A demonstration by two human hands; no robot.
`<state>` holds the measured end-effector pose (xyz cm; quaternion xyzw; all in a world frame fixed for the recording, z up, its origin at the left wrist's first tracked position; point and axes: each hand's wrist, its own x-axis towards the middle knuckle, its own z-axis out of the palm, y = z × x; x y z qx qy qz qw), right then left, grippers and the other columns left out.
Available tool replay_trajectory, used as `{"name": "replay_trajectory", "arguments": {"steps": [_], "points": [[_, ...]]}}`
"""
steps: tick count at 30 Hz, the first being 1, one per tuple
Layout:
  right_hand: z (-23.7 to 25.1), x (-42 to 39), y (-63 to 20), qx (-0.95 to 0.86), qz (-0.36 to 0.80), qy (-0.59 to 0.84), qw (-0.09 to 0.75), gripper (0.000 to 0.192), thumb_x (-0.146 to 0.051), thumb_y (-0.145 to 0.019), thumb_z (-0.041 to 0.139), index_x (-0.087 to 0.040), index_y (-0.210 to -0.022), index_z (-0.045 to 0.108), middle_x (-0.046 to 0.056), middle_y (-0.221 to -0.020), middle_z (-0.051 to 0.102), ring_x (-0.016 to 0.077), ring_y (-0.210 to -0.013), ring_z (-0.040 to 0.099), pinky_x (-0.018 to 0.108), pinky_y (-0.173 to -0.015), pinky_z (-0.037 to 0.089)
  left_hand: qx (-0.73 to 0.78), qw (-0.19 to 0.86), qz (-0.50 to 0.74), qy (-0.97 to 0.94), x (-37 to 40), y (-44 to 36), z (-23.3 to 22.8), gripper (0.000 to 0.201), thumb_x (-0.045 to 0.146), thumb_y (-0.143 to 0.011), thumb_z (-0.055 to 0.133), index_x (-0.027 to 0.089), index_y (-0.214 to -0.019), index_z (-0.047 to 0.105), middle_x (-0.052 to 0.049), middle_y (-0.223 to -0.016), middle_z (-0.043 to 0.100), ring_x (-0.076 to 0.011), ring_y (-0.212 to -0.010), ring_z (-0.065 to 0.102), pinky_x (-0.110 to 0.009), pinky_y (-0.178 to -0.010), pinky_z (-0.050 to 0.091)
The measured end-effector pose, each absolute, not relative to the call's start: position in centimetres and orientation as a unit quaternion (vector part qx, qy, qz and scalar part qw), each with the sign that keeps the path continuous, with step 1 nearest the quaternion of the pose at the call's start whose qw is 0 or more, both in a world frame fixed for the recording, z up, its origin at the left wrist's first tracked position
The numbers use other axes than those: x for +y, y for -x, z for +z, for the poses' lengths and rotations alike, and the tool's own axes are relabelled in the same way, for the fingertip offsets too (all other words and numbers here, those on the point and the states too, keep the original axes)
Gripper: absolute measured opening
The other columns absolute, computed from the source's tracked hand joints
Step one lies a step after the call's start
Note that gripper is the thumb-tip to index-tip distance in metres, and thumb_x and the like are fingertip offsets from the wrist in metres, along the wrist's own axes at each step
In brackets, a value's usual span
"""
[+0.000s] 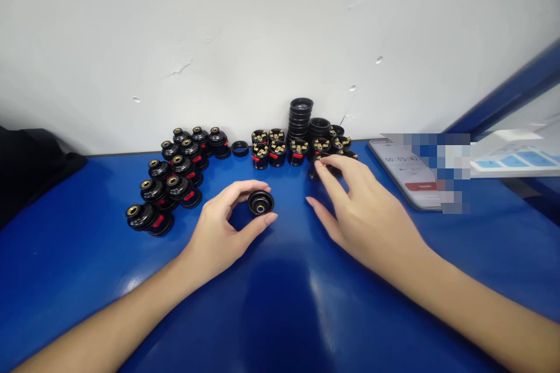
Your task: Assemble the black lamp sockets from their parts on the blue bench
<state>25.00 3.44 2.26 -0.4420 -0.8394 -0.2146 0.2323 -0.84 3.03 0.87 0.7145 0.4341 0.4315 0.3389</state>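
My left hand (230,218) is closed around a black lamp holder cap (261,203), its hollow side facing up and a small ring at its centre. To the right, my right hand (354,204) has its thumb and fingers apart. Its fingertips are over the nearest of several black lamp socket cores with brass contacts (321,145) and partly hide them; whether they touch one I cannot tell. More such cores with red marks (277,152) stand upright between the hands, farther back. Left of my left hand, assembled black lamp holders (184,189) stand in slanting rows.
Against the white wall (262,41) rises a stack of black threaded rings (300,119), with another short stack (319,126) beside it. One loose black ring (240,148) lies on the blue table (210,315). A phone showing a timer (405,172) lies at right; dark cloth (35,166) is at far left.
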Motion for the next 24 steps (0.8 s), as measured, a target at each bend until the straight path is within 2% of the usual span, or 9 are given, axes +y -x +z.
{"name": "replay_trajectory", "arguments": {"steps": [5,8,12,15,20,24], "points": [[2.4,3.7,-25.2,-0.837,-0.204,0.449,0.235,0.053,-0.02,-0.101,0.065,0.003,-0.148,0.056,0.037,-0.137,0.066,0.0502,-0.127,0.066,0.067,-0.1,0.063,0.429,0.348,0.431,-0.713,3.1,0.8,0.8,0.037,0.03,-0.095,0.083,0.024,-0.129,0.069,-0.008,-0.131,0.078,-0.0251,-0.122,0.075,-0.046,-0.112,0.06],[2.5,3.6,-25.1,-0.849,-0.185,0.412,0.273,0.05,-0.017,-0.1,0.067,0.003,-0.145,0.059,0.036,-0.135,0.066,0.049,-0.128,0.066,0.067,-0.103,0.061,0.42,0.36,0.442,-0.706,3.1,0.6,0.7,0.041,0.029,-0.093,0.085,0.023,-0.13,0.067,-0.009,-0.131,0.077,-0.0245,-0.122,0.075,-0.044,-0.112,0.062],[2.3,2.9,-24.6,-0.894,-0.065,0.309,0.318,0.036,-0.012,-0.104,0.061,-0.013,-0.14,0.064,0.022,-0.128,0.073,0.0324,-0.117,0.074,0.048,-0.096,0.067,0.394,0.389,0.45,-0.7,2.9,0.6,0.8,0.049,0.025,-0.089,0.089,0.023,-0.132,0.064,-0.008,-0.127,0.077,-0.0226,-0.119,0.077,-0.041,-0.111,0.064],[1.9,2.5,-24.2,-0.906,0.02,0.279,0.318,0.029,-0.01,-0.107,0.054,-0.018,-0.13,0.07,0.015,-0.122,0.076,0.0242,-0.105,0.077,0.036,-0.086,0.068,0.373,0.411,0.449,-0.7,2.8,0.6,0.8,0.053,0.022,-0.087,0.091,0.024,-0.132,0.064,-0.007,-0.124,0.076,-0.0214,-0.117,0.077,-0.039,-0.108,0.065],[1.8,2.7,-24.1,-0.917,0.098,0.258,0.287,0.034,-0.007,-0.104,0.052,-0.022,-0.126,0.073,0.012,-0.123,0.076,0.022,-0.106,0.077,0.033,-0.088,0.068,0.351,0.436,0.448,-0.698,3.0,0.6,0.4,0.057,0.021,-0.084,0.094,0.024,-0.132,0.063,-0.006,-0.118,0.076,-0.0212,-0.112,0.078,-0.038,-0.104,0.067],[3.3,3.2,-24.2,-0.92,0.087,0.265,0.276,0.03,-0.008,-0.104,0.053,-0.022,-0.121,0.074,0.011,-0.12,0.077,0.0227,-0.103,0.077,0.034,-0.086,0.068,0.348,0.433,0.454,-0.697,3.2,0.7,0.0,0.064,0.022,-0.085,0.094,0.028,-0.138,0.058,-0.005,-0.127,0.073,-0.0203,-0.12,0.074,-0.037,-0.11,0.064]]}}
